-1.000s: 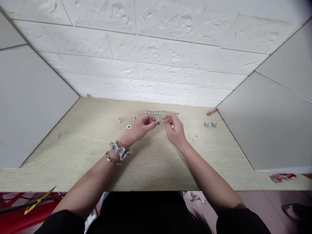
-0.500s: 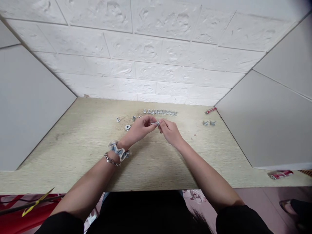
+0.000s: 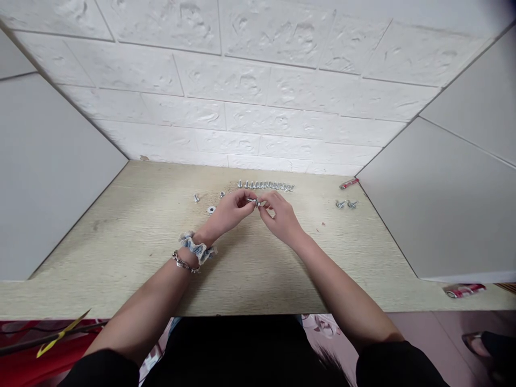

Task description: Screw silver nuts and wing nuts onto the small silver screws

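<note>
Between my two hands is a small silver bolt (image 3: pixel 252 200) with a washer-like ring or nut around it, too small to make out exactly. My left hand (image 3: pixel 231 210) pinches it between thumb and fingers from the left. From the other side, the thumb and fingertips of my right hand (image 3: pixel 282 217) close on its right end. Just left of my left hand lie a washer (image 3: pixel 211 210) and a nut (image 3: pixel 222 194), partly crowded by the hand. Farther left is a single loose bolt (image 3: pixel 196 198). Behind my hands stands a row of several bolts (image 3: pixel 268 185).
Two bolts with parts fitted on them (image 3: pixel 346 204) lie to the right on the wooden table (image 3: pixel 141 242). A red battery (image 3: pixel 349 184) rests by the right panel (image 3: pixel 435 209), another battery (image 3: pixel 466 290) near the front right corner. A white brick-patterned wall (image 3: pixel 242 118) closes the back.
My right thumb and fingers have shifted their grip at the bolt's end, opening a gap between thumb and forefinger. My left hand keeps its hold with hardly any movement.
</note>
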`<state>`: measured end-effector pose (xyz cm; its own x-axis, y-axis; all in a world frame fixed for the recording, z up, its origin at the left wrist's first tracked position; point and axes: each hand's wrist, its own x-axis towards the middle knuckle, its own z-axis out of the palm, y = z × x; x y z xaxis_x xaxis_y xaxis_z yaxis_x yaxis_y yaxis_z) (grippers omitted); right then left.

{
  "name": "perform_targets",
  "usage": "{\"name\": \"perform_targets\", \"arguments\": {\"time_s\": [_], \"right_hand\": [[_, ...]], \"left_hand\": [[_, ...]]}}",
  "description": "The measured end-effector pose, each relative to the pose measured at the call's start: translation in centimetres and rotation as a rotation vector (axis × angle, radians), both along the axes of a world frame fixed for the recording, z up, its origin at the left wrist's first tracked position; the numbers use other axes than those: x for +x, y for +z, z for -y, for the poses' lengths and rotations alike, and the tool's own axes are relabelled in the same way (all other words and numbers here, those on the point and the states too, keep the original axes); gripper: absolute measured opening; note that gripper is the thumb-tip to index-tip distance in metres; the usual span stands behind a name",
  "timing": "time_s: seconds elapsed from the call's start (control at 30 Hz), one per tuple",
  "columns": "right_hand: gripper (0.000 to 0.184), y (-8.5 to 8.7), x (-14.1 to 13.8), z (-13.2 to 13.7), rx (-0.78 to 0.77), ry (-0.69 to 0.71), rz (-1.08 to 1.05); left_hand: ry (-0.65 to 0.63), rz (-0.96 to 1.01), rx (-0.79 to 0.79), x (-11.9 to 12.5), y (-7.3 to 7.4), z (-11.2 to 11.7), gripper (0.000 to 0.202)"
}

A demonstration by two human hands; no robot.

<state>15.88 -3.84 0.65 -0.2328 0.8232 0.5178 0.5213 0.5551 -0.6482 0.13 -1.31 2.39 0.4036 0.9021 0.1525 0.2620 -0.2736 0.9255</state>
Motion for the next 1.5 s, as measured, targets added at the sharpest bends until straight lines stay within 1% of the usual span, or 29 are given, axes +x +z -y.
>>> {"name": "perform_targets", "arguments": {"time_s": [0.07,0.13,0.23,0.27,0.37,0.4,0.47,0.57,0.7,0.77,0.9,1.1,1.17,1.23,1.27,1.37,1.4,1.5], "right_hand": [[0.016,0.1,0.0,0.0,0.024,-0.010,-0.050],[0.017,0.1,-0.1,0.0,-0.026,-0.053,-0.124],[0.009,0.2,-0.1,0.0,-0.218,-0.113,-0.212],[0.010,0.2,-0.1,0.0,-0.285,-0.116,-0.219],[0.032,-0.1,-0.1,-0.2,-0.420,-0.077,-0.211],[0.037,-0.2,-0.2,-0.2,-0.444,-0.059,-0.215],[0.039,-0.2,-0.2,-0.2,-0.474,-0.034,-0.224],[0.036,-0.2,-0.2,-0.1,-0.456,-0.037,-0.178],[0.025,-0.1,-0.2,0.0,-0.340,-0.031,-0.104],[0.020,-0.1,-0.2,0.0,-0.299,-0.021,-0.100],[0.011,-0.1,-0.3,0.0,-0.266,-0.003,-0.126],[0.018,0.2,-0.2,0.1,-0.126,-0.031,-0.231],[0.016,0.2,-0.1,-0.1,-0.149,-0.076,-0.297],[0.008,0.2,0.0,-0.2,-0.233,-0.124,-0.340],[0.007,0.1,0.0,-0.2,-0.287,-0.131,-0.343],[0.036,-0.1,0.0,-0.3,-0.442,-0.090,-0.286],[0.042,-0.2,-0.1,-0.2,-0.475,-0.075,-0.259],[0.049,-0.2,-0.3,-0.1,-0.503,-0.063,-0.199]], "left_hand": [[0.018,-0.034,0.031,0.0,-0.1,0.1,0.019],[0.042,-0.063,0.059,0.1,-0.2,0.1,0.018],[0.061,-0.085,0.094,0.1,-0.3,0.2,0.015],[0.059,-0.088,0.102,0.1,-0.4,0.3,0.014],[0.036,-0.097,0.123,0.1,-0.6,0.2,0.013],[0.029,-0.101,0.129,0.1,-0.7,0.2,0.013],[0.015,-0.106,0.138,0.1,-0.8,0.2,0.014],[0.002,-0.106,0.139,0.1,-0.9,0.1,0.013],[0.036,-0.094,0.130,0.1,-0.7,0.1,0.012],[0.048,-0.084,0.115,0.0,-0.5,0.1,0.012],[0.048,-0.066,0.095,0.0,-0.4,0.1,0.010],[0.015,-0.117,0.103,0.0,-0.8,0.1,0.011],[0.020,-0.122,0.108,0.0,-0.8,0.1,0.011],[0.031,-0.118,0.115,0.0,-0.9,0.1,0.010],[0.032,-0.114,0.120,0.0,-0.9,0.1,0.009],[0.011,-0.093,0.139,0.1,-1.1,0.2,0.009],[0.000,-0.082,0.145,0.1,-1.1,0.2,0.008],[-0.031,-0.052,0.145,0.3,-1.3,0.2,0.007]]}}
